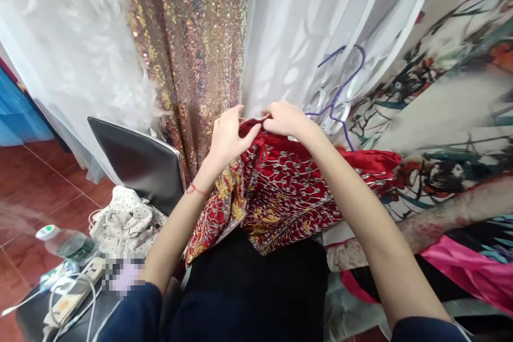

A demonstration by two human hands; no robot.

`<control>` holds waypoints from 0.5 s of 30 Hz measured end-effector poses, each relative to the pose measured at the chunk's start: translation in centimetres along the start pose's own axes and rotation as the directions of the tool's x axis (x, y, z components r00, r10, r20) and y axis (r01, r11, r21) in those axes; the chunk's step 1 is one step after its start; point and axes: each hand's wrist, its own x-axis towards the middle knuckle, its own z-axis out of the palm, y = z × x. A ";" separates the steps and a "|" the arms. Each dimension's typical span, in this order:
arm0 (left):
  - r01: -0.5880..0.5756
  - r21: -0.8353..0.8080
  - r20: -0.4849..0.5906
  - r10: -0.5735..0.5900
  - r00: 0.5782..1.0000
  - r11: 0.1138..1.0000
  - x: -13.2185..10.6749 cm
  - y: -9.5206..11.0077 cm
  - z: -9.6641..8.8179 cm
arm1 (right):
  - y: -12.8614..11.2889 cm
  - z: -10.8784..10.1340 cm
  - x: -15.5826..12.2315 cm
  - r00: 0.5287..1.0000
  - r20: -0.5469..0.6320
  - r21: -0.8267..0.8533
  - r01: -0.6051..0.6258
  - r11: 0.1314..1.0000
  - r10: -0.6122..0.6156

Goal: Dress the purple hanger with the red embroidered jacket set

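Note:
A red garment [288, 192] with silver and gold sequin embroidery lies across my lap, its upper edge raised. My left hand [228, 136] grips that edge, with the thumb pointing right along the fabric and the fingertips partly hidden behind it. Just to the right, my right hand [288, 119] pinches the same edge between thumb and fingers. A purple hanger [335, 97] stands behind the garment, to the right of my right hand. Its hook points up and its lower part is hidden by the red cloth.
Behind hang a sequined gold-pink cloth [192, 37], white sheer fabric [288, 26] and a white feathered garment [76, 37]. Floral cloth [452, 75] fills the right. At left are a black chair back [136, 163], dotted cloth [124, 219], plastic bottle [70, 243] and power strip [76, 296] with cables.

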 end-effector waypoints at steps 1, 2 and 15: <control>-0.040 -0.058 0.129 0.047 0.991 0.998 1.6 -0.2 0.3 | 0.1 -0.1 -0.7 0.999 -0.012 -0.010 0.042 0.999 -0.042; -0.055 -0.114 0.251 0.082 0.965 0.992 2.9 -0.4 0.6 | 0.4 -0.1 -1.4 0.996 -0.040 -0.014 0.083 0.996 -0.084; -0.003 -0.433 0.371 0.181 0.911 0.901 7.3 3.7 -0.1 | 13.5 -0.5 -10.7 0.936 -0.278 0.455 -0.068 0.888 0.214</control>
